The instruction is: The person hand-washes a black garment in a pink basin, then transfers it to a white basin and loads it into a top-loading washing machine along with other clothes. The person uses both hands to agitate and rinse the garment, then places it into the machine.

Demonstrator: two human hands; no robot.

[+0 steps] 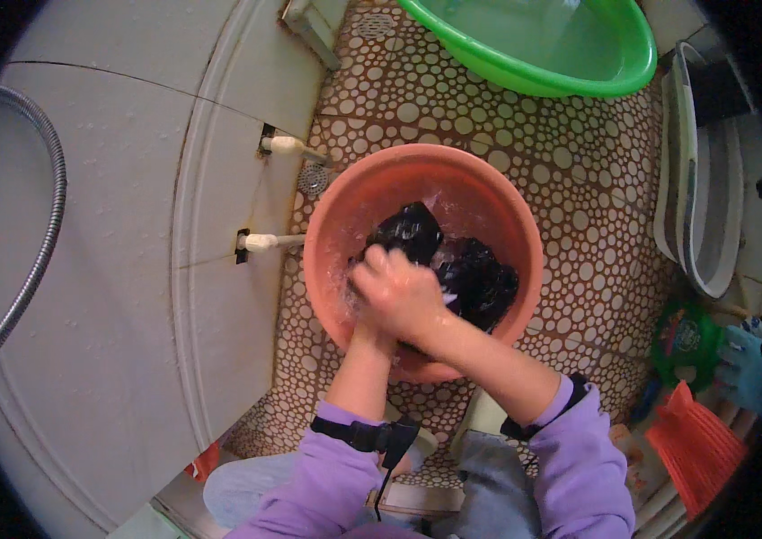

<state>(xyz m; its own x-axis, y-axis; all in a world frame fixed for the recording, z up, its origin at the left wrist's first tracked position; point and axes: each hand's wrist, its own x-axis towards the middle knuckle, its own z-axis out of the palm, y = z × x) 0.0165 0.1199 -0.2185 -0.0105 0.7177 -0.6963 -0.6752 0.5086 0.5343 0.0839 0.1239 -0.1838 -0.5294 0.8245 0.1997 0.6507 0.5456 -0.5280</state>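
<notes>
Purple-sleeved right hand (403, 296) curls, blurred, over wet black cloth (411, 232).

Black cloth (482, 286); salmon-pink basin (489, 184); green tub (561, 85); purple sleeves (583, 463); brown floor (592, 260), cream dots.

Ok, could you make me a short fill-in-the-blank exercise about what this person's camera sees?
1. Inside the round basin, the hands are at wet cloth coloured ____.
2. The big tub at the top of the picture is coloured ____.
3. The bendy metal hose is on the ____ side of the picture.

Missing words: black; green; left.
</notes>
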